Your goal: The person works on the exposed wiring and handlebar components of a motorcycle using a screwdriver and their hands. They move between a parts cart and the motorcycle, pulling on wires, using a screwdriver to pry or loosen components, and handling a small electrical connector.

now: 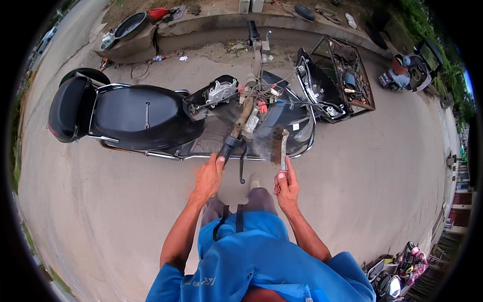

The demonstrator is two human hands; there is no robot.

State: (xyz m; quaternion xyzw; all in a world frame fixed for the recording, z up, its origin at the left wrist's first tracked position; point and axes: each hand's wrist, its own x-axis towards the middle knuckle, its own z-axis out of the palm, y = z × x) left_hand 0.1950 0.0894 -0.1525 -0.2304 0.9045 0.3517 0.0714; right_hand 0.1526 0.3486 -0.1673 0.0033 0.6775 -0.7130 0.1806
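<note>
A black scooter (131, 108) stands side-on before me with its front panels off, leaving cables and red connectors bare on the steering column (244, 113). My left hand (209, 176) is closed on the end of its black handlebar grip (227, 150), beside a brake lever (242, 168). My right hand (286, 185) grips a brush (279, 147) with dark bristles and a pale handle, held upright over the front cover (297, 116). A pale haze, like dust, hangs left of the bristles. A wrench (147, 114) lies on the seat.
A rusty metal tool tray (371, 98) and a removed black panel (327, 85) are at the back right. A concrete curb (201, 27) with basins runs behind. A bundle of gear (410, 70) stands far right, other scooters (397, 274) at bottom right.
</note>
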